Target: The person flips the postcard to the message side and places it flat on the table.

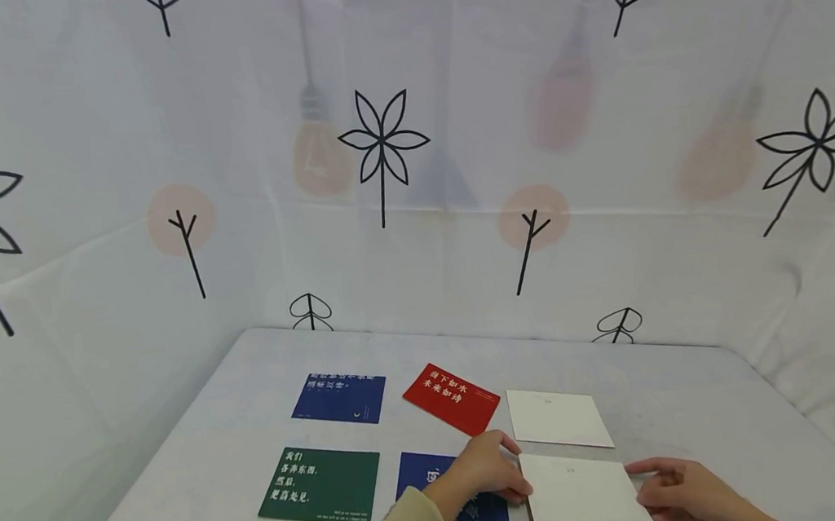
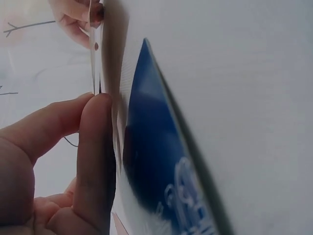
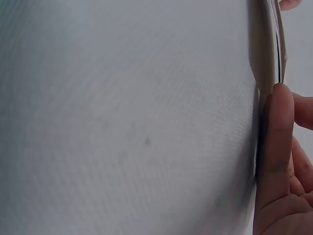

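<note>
A white card lies at the front right of the table, held at both sides. My left hand pinches its left edge between thumb and finger, while my right hand grips the right edge. Seen edge-on in the left wrist view, the held card shows a thin gap between layers, so it looks like more than one sheet, just above the tabletop. Under my left hand and forearm, a blue card with white writing is partly covered. Another white card lies right behind the held one.
Further left lie a green card with white writing, a blue card behind it and a tilted red card. A white table carries them all. White patterned cloth surrounds its back and sides.
</note>
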Demonstrator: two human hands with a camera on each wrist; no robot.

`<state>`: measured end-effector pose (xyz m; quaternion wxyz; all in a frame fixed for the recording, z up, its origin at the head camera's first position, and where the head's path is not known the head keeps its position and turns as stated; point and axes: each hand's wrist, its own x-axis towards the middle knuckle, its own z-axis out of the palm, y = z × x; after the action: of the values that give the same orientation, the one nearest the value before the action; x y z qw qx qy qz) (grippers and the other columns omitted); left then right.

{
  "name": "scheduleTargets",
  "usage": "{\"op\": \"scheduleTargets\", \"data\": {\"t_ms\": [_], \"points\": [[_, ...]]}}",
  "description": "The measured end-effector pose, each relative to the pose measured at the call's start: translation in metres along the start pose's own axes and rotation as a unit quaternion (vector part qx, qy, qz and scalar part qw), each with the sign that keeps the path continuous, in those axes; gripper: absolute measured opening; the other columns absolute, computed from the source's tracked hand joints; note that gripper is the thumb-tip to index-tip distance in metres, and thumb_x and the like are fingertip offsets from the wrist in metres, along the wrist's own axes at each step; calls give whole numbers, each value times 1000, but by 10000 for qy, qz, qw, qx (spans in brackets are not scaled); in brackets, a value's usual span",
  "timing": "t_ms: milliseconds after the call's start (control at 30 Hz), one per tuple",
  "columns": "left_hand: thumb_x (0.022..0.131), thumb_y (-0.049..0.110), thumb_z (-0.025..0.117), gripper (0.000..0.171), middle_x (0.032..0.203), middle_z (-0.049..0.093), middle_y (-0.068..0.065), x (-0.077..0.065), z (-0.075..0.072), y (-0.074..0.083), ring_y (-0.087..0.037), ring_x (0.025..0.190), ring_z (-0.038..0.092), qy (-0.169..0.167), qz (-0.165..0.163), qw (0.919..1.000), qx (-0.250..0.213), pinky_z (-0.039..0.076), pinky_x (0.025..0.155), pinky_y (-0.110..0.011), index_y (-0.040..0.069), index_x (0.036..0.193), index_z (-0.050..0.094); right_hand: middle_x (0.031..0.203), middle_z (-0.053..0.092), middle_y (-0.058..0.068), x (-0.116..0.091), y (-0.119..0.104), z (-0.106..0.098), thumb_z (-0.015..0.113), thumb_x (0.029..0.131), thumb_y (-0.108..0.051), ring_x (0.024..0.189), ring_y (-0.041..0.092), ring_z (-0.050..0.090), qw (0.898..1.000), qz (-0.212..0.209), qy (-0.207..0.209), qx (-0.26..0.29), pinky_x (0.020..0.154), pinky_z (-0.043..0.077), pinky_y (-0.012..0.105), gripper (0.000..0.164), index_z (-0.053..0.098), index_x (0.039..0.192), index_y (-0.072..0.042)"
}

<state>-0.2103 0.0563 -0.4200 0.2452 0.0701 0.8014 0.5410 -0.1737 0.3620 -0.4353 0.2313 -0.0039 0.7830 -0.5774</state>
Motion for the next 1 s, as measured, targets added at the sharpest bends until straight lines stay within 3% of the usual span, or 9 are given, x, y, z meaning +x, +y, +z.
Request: {"op": "scheduleTargets", "data": {"t_ms": [300, 767, 1000], "points": [[70, -5, 76, 30, 65, 59, -5, 1, 3, -2, -16, 52, 62, 115, 215, 9992, 326, 54, 53, -28, 6, 88, 54, 82, 63, 5, 1, 0, 3, 66, 85, -15, 74, 18, 61, 9990, 110, 217, -370, 67, 54, 32, 46, 51, 118, 15], [69, -3, 78, 29, 62, 57, -8, -2, 6, 7, -15, 49, 61, 373, -101, 9956, 849, 53, 52, -25, 6, 84, 55, 75, 60, 3, 6, -4, 17, 71, 79, -13, 67, 18, 59, 9881, 385, 1006, -1101, 64, 54, 31, 46, 53, 112, 14], [69, -2, 78, 31, 62, 57, -8, -2, 5, 6, -14, 49, 61, 396, -168, 9958, 803, 53, 52, -25, 6, 90, 57, 75, 59, 2, 4, -6, 17, 70, 81, -13, 67, 16, 58, 9901, 242, 868, -1078, 63, 53, 30, 46, 51, 112, 15]]}}
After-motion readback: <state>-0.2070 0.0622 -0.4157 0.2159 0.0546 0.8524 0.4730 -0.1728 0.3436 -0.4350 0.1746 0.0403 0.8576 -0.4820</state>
